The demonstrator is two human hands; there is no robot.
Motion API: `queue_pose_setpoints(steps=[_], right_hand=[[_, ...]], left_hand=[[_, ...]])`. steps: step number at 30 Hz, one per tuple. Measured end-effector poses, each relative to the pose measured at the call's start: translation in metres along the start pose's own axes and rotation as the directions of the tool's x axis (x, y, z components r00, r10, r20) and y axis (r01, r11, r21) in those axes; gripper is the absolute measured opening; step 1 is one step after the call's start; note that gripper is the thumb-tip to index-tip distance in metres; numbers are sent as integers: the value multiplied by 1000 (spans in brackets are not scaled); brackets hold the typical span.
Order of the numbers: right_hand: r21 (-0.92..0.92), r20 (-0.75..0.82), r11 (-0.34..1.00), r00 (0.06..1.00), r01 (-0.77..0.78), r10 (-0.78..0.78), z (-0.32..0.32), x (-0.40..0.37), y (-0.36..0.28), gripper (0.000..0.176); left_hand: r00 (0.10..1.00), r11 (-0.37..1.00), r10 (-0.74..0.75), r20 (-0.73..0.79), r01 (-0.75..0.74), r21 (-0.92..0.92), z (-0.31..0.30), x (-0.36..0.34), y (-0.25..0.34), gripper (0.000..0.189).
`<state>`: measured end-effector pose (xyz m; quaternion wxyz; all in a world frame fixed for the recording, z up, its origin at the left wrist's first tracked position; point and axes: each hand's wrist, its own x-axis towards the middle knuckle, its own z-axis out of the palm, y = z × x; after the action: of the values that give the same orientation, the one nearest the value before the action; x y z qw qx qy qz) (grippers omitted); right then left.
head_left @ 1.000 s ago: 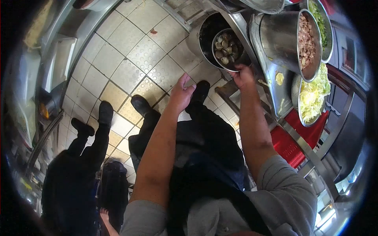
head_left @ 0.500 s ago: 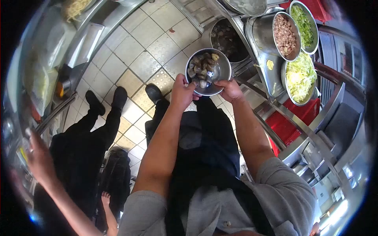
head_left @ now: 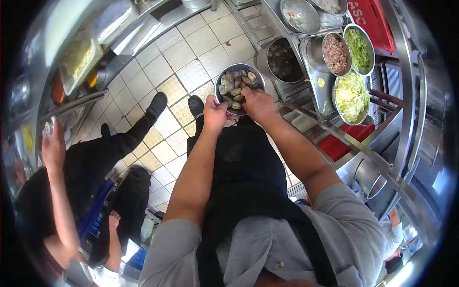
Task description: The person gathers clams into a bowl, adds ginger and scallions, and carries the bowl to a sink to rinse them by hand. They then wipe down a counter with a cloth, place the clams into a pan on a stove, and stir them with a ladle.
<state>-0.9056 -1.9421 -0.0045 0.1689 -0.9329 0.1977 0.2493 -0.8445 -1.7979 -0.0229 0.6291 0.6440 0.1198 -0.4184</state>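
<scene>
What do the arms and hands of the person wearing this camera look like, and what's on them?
They are human arms, with no cables or machine parts showing. Short grey sleeves leave both forearms bare. The left hand and right hand are gloveless, and no watch or bracelet shows. The sleeves belong to a grey shirt under a black apron.

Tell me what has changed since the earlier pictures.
The bowl moved left and nearer the body, away from the pot. The left hand, empty at first, now holds its rim; the right hand let go of the rim and reaches in among the clams. The pot and shredded vegetables stayed put.
</scene>
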Motion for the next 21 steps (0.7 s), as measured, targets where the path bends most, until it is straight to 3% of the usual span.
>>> queue_pose_setpoints(steps=[4,6,8,10,14,16,18,21], right_hand=[[92,8,993,998,68,-69,-20,-14,4,25],[511,-23,859,1000,20,-9,-28,-24,13,25],[585,-39,810,999,25,-3,-27,-26,18,23],[856,-56,504,990,116,-133,-30,-25,17,19],[868,-93,478,989,135,-112,-52,-22,37,14],[868,-23,494,997,55,-70,-65,-22,45,13],[879,135,448,986,-162,93,-72,-21,49,14],[871,105,468,987,-149,119,-74,-13,54,14]], left_hand=[[998,994,21,-53,-27,-109,-10,-16,-12,16],[996,993,9,-87,-19,-120,-15,-27,-16,16],[993,991,-6,-119,-10,-134,-19,-40,-15,15],[995,989,-12,-100,-3,-151,-24,-55,-10,12],[992,975,25,-123,-52,-218,-38,-89,2,10],[988,964,39,-150,-76,-254,-51,-96,-4,15],[981,959,35,-191,-87,-270,-64,-98,-5,16],[966,937,39,-256,-125,-326,-83,-102,-1,11]])
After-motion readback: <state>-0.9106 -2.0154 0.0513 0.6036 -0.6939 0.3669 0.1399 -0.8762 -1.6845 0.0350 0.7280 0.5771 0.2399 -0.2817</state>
